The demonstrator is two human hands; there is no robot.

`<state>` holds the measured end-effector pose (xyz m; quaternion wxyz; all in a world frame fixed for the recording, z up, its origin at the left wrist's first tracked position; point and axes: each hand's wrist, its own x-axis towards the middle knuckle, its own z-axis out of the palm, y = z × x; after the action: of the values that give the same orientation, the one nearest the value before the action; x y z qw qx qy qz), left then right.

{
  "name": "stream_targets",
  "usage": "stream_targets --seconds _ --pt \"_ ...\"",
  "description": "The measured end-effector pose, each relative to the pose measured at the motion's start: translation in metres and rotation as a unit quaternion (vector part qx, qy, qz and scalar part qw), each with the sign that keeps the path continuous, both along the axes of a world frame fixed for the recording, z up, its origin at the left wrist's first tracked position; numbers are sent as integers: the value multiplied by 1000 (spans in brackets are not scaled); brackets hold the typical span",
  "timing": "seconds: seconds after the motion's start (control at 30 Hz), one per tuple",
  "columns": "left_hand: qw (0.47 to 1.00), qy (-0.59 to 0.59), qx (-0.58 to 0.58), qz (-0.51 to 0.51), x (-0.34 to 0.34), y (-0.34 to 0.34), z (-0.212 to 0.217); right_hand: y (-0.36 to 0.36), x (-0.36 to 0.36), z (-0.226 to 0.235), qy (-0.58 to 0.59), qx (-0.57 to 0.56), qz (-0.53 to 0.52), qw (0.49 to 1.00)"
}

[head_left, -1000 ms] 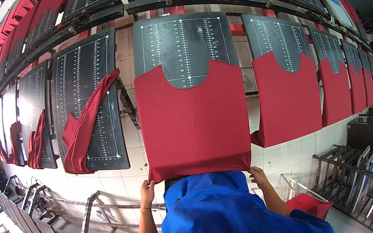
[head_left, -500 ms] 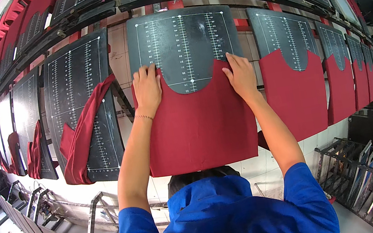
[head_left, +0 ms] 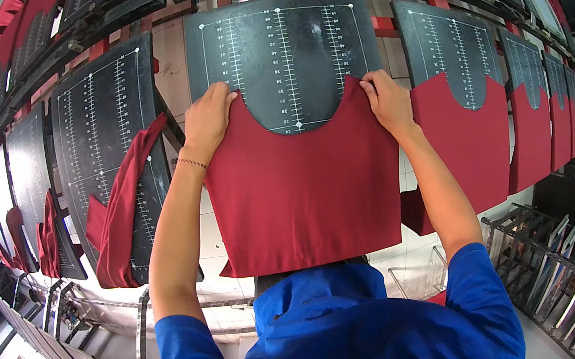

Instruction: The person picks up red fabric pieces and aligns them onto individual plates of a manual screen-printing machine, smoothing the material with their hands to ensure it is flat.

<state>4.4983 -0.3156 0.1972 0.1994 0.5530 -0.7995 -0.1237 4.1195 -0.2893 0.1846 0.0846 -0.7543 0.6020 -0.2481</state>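
Red fabric panel (head_left: pixel 303 184) lay flat on centre black platen (head_left: pixel 285 50), scooped neckline at its far edge, hem hanging off near edge. L hand (head_left: pixel 207 117) pinched the left shoulder corner, fingers closed on cloth; R hand (head_left: pixel 386 98) likewise clamped on the right shoulder. Step, as judged: squaring panel to platen's white ruler lines. Next move prob. calls for even pull both sides, neckline centred on the midline. Platen to the left (head_left: pixel 109 133) carried a crumpled red piece (head_left: pixel 121 207); platen to the right (head_left: pixel 459 44) already dressed.
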Motion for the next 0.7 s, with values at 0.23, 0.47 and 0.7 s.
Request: stream_targets --seconds 0.23,0.47,0.7 --pt "1000 -30 8 2 2 -7 -9 -8 4 -1 42 -4 2 999" --pt "969 -196 62 136 14 -6 21 0 -15 11 84 5 -142 986" --pt "978 136 39 152 57 154 7 168 -46 12 -296 223 -257 893"
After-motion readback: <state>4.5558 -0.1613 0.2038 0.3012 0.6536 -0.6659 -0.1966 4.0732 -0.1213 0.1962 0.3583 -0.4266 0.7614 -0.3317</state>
